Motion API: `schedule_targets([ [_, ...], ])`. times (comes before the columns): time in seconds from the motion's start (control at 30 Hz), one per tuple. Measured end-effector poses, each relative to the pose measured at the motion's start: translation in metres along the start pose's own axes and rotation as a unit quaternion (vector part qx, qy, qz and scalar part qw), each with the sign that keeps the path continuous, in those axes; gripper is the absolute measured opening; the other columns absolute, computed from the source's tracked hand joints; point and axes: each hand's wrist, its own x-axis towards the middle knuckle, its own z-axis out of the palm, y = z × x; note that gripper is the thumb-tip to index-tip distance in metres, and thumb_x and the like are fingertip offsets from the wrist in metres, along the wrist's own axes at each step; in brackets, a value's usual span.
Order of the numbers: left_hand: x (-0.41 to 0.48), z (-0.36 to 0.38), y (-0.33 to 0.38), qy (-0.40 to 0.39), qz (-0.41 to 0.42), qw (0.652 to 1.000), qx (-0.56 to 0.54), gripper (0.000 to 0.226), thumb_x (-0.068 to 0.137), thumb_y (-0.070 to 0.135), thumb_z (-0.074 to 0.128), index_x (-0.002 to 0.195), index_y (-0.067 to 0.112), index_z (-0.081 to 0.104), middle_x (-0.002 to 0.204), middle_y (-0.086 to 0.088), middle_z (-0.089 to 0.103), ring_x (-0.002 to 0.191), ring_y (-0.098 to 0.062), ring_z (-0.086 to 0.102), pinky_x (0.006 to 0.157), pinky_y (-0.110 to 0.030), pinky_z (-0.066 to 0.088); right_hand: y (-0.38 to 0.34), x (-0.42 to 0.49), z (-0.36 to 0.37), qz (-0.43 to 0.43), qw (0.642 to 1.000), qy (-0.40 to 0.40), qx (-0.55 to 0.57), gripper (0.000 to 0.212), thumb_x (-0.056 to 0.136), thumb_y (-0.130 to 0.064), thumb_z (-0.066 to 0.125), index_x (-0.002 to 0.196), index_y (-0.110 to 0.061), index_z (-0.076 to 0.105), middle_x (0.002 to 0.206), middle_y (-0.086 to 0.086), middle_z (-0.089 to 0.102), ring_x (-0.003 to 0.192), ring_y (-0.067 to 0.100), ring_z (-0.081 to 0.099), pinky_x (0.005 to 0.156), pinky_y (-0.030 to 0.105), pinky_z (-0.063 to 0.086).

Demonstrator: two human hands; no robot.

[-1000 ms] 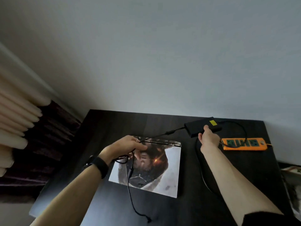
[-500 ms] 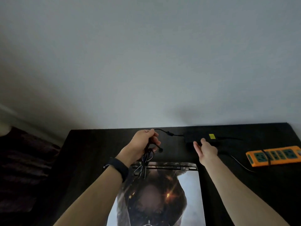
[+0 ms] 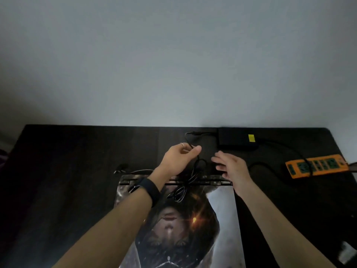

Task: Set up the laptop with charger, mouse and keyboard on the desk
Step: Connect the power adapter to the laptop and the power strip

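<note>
Your left hand [image 3: 178, 159] pinched the charger cable [image 3: 190, 177] above the closed laptop [image 3: 222, 219], while your right hand [image 3: 232, 167] hovered beside it, fingers spread.

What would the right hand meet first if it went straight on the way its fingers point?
Probably the charger cable hanging from the left hand, which pinches it; the right hand is open. Depth is unclear.

black charger [image 3: 234, 139], orange power strip [image 3: 316, 165]
</note>
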Motion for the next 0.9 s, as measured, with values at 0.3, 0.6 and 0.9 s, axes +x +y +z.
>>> schedule_targets([
  [0.3,-0.02,-0.076,-0.05,0.128,0.041,0.957,0.255,0.053,0.086,0.07,0.05,0.112,0.028,0.068,0.11,0.008,0.066,0.106,-0.011,0.061,0.094,-0.034,0.051,0.011,-0.039,0.046,-0.15,0.983,-0.064,-0.086,0.049,0.102,-0.05,0.046,0.083,-0.009,0.064,0.058,-0.001,0.056,0.051,0.01,0.053,0.052,0.022,0.045],
  [0.6,-0.032,-0.124,-0.099,0.053,-0.093,0.912,0.395,0.027,0.099,0.045,0.044,0.122,0.032,0.051,0.115,-0.007,0.048,0.111,-0.032,0.054,0.094,-0.047,0.049,-0.006,0.028,0.033,0.051,0.99,0.059,0.115,0.034,0.102,-0.041,0.053,0.092,-0.011,0.065,0.112,0.012,0.069,0.099,0.024,0.067,0.075,0.034,0.056],
  [0.9,-0.012,-0.105,-0.07,0.23,-0.036,0.965,0.123,0.012,0.101,0.028,0.051,0.109,0.02,0.048,0.098,-0.004,0.067,0.082,-0.021,0.066,0.075,-0.039,0.057,-0.054,0.047,0.036,0.017,0.955,-0.006,0.295,0.025,0.102,-0.029,0.056,0.114,-0.009,0.064,0.107,0.004,0.069,0.102,0.018,0.066,0.104,0.036,0.049],
])
